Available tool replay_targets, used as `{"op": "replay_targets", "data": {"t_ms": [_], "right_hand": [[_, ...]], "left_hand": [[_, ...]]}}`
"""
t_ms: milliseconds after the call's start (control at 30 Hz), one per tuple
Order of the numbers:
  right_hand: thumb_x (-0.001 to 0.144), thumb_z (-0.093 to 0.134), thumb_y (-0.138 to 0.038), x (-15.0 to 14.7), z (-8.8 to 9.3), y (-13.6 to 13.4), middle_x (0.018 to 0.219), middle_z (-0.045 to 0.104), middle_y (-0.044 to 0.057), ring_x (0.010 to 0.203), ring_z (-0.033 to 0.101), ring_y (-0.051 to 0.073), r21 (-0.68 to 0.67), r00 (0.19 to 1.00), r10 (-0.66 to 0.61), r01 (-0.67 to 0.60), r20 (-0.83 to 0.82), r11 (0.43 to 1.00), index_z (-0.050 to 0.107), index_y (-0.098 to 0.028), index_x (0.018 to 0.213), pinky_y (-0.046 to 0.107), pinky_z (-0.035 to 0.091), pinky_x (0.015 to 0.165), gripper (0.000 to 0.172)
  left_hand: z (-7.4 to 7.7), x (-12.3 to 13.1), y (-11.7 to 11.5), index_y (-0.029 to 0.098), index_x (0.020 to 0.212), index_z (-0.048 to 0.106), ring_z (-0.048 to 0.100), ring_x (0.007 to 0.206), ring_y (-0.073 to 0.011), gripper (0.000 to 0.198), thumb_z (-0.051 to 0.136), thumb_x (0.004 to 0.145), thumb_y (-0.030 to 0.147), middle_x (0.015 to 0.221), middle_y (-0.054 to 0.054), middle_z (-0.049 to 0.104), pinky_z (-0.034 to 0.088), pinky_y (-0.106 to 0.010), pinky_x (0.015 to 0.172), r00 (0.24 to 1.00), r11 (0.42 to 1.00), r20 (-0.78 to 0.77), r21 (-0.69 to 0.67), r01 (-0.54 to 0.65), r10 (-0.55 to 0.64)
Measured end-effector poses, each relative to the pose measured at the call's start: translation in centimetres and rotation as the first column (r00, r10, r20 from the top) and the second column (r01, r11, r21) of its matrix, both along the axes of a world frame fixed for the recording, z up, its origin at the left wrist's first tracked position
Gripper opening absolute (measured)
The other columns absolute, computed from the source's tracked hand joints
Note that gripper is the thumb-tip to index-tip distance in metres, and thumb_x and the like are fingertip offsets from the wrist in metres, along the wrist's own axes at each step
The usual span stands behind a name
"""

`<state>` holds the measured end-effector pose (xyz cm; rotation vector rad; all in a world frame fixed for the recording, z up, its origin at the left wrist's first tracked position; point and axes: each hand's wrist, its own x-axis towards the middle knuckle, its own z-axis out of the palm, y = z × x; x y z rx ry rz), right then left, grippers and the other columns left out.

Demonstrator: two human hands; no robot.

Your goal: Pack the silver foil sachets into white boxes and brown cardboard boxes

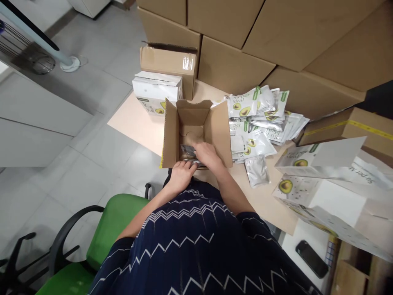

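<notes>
An open brown cardboard box [221, 133] stands at the table's edge before me, its side flaps raised. My right hand [207, 155] reaches into it with the index finger stretched out, beside a dark, shiny packet [188, 150]. The other fingers of that hand are partly hidden. My left hand [180, 177] lies at the near edge of the box, its fingers curled over. Another dark, shiny surface shows under its fingertips. To the right of the box lies a pile of white "Super Meal" pouches [244, 107], with a plain silver pouch [257, 171] at its near end.
A white printed carton [158, 92] and a brown box [167, 61] stand at back left. Large cartons [233, 61] are stacked behind the table [135, 119]. Open white cartons [334, 200] sit at right, above a phone [311, 258]. A green chair [113, 229] is at left.
</notes>
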<state>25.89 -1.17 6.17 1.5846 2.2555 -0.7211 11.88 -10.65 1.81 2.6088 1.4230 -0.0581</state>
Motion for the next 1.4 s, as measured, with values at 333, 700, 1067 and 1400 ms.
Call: {"op": "replay_targets", "data": {"t_ms": [333,700,1067,1400], "right_hand": [[0.094,0.047,-0.019,1.2,-0.2,0.2,0.112,0.072,0.008,0.1,0.065,0.021,-0.076,0.985,0.089,-0.101,-0.151,0.992,0.07,-0.024,0.113,0.027,0.045,0.08,0.03],[0.094,0.048,-0.019,1.0,0.5,-0.6,0.108,0.072,0.015,0.101,0.067,0.025,-0.049,0.993,0.078,-0.082,-0.092,0.995,0.071,-0.016,0.108,0.031,0.047,0.084,0.027],[0.095,0.047,-0.021,1.5,-0.9,-0.9,0.105,0.074,0.014,0.097,0.069,0.022,-0.076,0.978,0.118,-0.132,-0.17,0.988,0.073,-0.014,0.105,0.026,0.047,0.082,0.03],[0.094,0.056,-0.029,6.3,4.7,-5.1,0.105,0.073,0.006,0.096,0.068,0.017,0.014,0.661,-0.043,0.081,-0.749,0.997,0.068,-0.021,0.118,0.031,0.052,0.087,0.028]], "left_hand": [[0.1,0.0,0.1,0.019,0.123,0.059,0.062,0.093,-0.0249,0.03,0.041,0.099,0.019,0.101,-0.009,0.07,0.042,-0.039,0.081,1.0,1.0,0.004,-0.025,0.0,0.0],[0.6,-0.1,0.2,0.016,0.117,0.06,0.057,0.1,-0.0265,0.029,0.047,0.098,0.034,0.105,-0.012,0.064,0.045,-0.039,0.087,0.998,0.997,0.024,-0.043,-0.059,0.06],[0.0,0.6,-0.1,0.013,0.139,0.048,0.038,0.142,-0.034,0.049,0.052,0.096,0.035,0.144,-0.018,0.052,0.029,-0.054,0.117,0.977,0.984,0.164,0.086,-0.154,0.138],[-0.4,0.2,0.2,0.015,0.122,0.06,0.044,0.138,-0.0323,0.034,0.049,0.097,0.035,0.139,-0.017,0.057,0.034,-0.051,0.115,0.982,0.989,0.153,0.088,-0.123,0.109]]}}
